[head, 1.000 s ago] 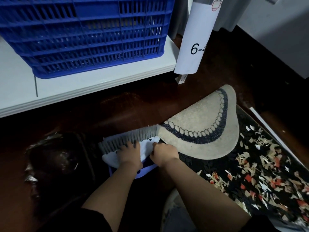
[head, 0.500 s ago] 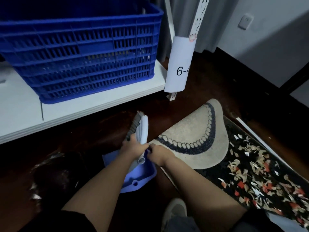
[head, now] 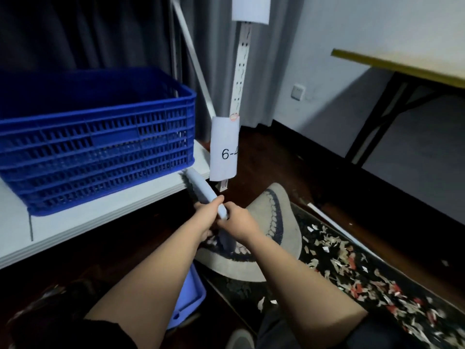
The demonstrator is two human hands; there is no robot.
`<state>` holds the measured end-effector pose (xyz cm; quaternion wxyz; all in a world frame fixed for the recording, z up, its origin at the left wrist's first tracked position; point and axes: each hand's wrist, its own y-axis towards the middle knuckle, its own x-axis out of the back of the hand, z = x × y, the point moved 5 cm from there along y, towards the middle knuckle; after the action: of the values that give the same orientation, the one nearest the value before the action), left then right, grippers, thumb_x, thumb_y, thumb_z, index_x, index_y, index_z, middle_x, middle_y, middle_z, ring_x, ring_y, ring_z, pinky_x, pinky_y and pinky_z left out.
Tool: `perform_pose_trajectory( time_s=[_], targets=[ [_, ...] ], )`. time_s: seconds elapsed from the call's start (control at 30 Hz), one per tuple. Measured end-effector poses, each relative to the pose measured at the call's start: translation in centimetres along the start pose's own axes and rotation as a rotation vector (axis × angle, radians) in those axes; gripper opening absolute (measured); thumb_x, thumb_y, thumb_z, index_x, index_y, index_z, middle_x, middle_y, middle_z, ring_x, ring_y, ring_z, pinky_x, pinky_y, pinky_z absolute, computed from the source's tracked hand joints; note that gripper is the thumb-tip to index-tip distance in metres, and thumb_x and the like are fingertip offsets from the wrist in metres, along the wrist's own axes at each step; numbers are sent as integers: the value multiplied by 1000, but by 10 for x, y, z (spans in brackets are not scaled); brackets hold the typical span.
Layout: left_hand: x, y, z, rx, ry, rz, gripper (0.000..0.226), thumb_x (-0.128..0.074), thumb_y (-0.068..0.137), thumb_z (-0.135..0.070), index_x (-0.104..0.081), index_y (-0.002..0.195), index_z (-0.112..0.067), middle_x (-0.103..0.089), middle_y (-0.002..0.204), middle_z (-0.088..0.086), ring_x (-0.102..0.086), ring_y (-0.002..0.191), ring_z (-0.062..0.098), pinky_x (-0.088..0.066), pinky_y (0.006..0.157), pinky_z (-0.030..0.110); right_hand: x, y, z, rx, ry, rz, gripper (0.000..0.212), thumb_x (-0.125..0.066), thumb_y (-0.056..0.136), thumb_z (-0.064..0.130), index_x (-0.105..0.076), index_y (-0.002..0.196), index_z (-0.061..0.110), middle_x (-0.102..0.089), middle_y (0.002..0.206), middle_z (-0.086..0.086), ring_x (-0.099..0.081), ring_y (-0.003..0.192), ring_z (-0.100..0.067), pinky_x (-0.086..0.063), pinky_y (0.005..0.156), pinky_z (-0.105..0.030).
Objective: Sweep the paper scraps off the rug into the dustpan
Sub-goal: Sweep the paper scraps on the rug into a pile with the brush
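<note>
Lifted clear of the dustpan (head: 189, 293), the brush (head: 201, 191) is gripped by left hand (head: 206, 215) and right hand (head: 239, 224), above the rug (head: 352, 268).

1. The blue crate (head: 98, 144) on the white shelf (head: 75, 222) walls off the left; only a narrow strip of shelf in front of it lies bare.
2. The upright post with its paper label (head: 224, 149) stands just beyond the hands, at the shelf's corner.
3. The rug's folded-over flap (head: 284, 222) covers the near end of the rug (head: 364, 273).
4. Dark floor (head: 289, 172) lies open between post and wall.
5. The table (head: 402, 64) overhangs the far right; the space beneath it is open.
</note>
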<state>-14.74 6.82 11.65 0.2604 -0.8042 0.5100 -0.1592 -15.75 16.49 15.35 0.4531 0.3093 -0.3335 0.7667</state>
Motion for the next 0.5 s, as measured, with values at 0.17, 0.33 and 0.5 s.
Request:
perform_pose_trajectory(
  time_s=[0.17,0.33,0.5],
  targets=[
    [-48,-35,-37,-53,-164,137,60,-57,91,-42,-37,139,-12,-61,112,11,-62,75,20,-52,69,33,68,-29,-8,-8,-33,-268,31,-61,84,32,-56,112,23,-67,104,-6,-62,98,-28,-40,68,-31],
    [-97,-77,-67,-77,-125,307,42,-51,95,-40,-47,128,-14,-63,89,4,-61,74,19,-55,74,38,130,-62,-19,-31,-135,-406,40,-64,84,36,-55,122,29,-66,111,-3,-61,104,-26,-44,77,-32],
    [-146,-114,-83,-74,52,486,55,-46,95,-51,-45,135,-13,-59,125,13,-58,115,33,-45,99,42,186,-102,-38,-62,-280,-539,36,-58,86,38,-58,121,33,-68,108,-1,-63,100,-26,-47,78,-33]
  ],
)
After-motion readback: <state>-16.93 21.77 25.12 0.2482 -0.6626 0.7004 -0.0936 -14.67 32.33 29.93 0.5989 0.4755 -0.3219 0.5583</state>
